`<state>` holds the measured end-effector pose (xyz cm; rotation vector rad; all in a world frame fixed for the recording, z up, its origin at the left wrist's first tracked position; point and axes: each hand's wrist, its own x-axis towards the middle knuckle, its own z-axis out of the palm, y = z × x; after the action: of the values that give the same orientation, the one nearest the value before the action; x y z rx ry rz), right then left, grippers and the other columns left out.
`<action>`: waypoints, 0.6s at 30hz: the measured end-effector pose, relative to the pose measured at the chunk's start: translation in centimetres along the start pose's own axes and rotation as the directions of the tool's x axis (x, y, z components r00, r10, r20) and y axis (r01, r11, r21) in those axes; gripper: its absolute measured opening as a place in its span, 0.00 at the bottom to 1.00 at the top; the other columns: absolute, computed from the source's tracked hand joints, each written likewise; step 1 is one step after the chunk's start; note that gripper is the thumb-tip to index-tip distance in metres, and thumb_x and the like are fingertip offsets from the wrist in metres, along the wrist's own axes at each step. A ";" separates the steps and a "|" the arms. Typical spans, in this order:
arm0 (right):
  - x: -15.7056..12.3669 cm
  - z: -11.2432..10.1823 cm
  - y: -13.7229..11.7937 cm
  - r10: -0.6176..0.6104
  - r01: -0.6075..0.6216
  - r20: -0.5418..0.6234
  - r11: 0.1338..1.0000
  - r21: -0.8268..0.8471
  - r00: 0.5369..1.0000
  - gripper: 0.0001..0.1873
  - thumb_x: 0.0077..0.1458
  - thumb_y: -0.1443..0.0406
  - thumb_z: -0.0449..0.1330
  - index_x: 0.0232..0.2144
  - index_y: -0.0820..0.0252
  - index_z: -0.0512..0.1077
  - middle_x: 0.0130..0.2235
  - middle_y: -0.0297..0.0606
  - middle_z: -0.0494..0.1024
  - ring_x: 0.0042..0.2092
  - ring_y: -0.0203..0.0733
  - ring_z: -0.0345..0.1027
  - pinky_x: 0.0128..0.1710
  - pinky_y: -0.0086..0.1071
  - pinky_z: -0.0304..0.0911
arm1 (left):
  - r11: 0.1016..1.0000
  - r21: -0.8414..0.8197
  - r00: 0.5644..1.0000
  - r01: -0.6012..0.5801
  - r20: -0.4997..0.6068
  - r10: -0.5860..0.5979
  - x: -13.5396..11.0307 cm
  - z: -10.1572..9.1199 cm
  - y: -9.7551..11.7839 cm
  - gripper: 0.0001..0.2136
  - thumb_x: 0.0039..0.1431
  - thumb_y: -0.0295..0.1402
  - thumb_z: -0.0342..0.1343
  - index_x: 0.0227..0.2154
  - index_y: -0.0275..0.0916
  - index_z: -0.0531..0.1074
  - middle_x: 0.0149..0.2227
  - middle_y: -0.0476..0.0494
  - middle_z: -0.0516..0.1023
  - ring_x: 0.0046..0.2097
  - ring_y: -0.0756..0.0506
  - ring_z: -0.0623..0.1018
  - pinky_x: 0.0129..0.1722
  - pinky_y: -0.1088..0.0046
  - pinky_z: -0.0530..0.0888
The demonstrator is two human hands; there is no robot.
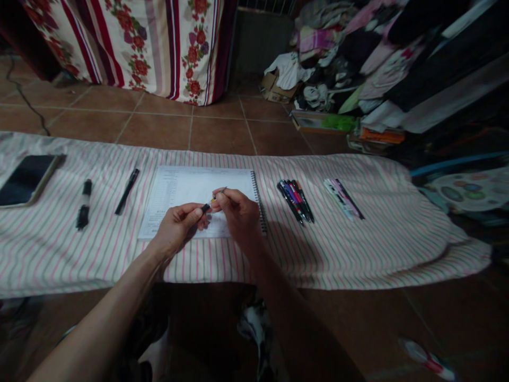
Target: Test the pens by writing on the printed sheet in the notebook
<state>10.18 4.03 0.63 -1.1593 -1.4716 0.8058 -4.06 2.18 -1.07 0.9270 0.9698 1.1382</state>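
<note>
Both my hands meet over a spiral notebook [191, 185] lying on a striped cloth [358, 239]. My left hand [177, 225] pinches a small dark pen cap [205, 208] between thumb and fingers. My right hand [236, 212] is closed on a thin pen [219, 194], whose tip points at the cap. The two pieces sit almost end to end.
On the cloth lie a black marker [84, 204], a black pen [127, 191], a phone [26, 178] at the far left, a bundle of dark pens [295, 200] and a pale bundle of pens [344, 199]. Clothes and boxes [338, 63] pile up at the back right.
</note>
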 end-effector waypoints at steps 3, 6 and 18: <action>0.2 -0.2 0.2 0.032 -0.031 -0.013 0.996 0.083 0.999 0.10 0.55 0.61 0.55 0.29 0.58 0.74 0.32 0.35 0.79 0.28 0.34 0.73 0.33 0.29 0.69 | 1.000 0.000 1.000 -0.010 -0.006 0.010 -0.1 0.1 0.1 0.09 0.49 0.36 0.61 0.27 0.35 0.75 0.21 0.48 0.71 0.27 0.49 0.71 0.34 0.70 0.68; 0.4 -0.5 0.2 0.054 -0.054 -0.003 0.991 0.123 0.999 0.10 0.53 0.60 0.56 0.33 0.58 0.76 0.32 0.35 0.80 0.28 0.33 0.72 0.31 0.28 0.69 | 1.000 0.008 1.000 -0.009 -0.019 0.009 -0.1 0.2 0.2 0.08 0.49 0.36 0.61 0.28 0.35 0.76 0.22 0.48 0.73 0.27 0.50 0.71 0.30 0.73 0.67; 1.6 -3.7 1.6 0.181 -0.181 -0.059 0.983 0.002 0.982 0.18 0.49 0.58 0.59 0.41 0.63 0.72 0.31 0.38 0.79 0.28 0.36 0.72 0.23 0.27 0.64 | 0.997 -0.071 0.989 -0.034 -0.145 0.023 -0.1 0.2 0.9 0.11 0.43 0.35 0.66 0.30 0.36 0.77 0.24 0.48 0.77 0.29 0.51 0.76 0.36 0.74 0.71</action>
<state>14.18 5.66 0.52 -1.3225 -1.3329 0.8854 -4.13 2.23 -0.18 0.8104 1.0276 1.2706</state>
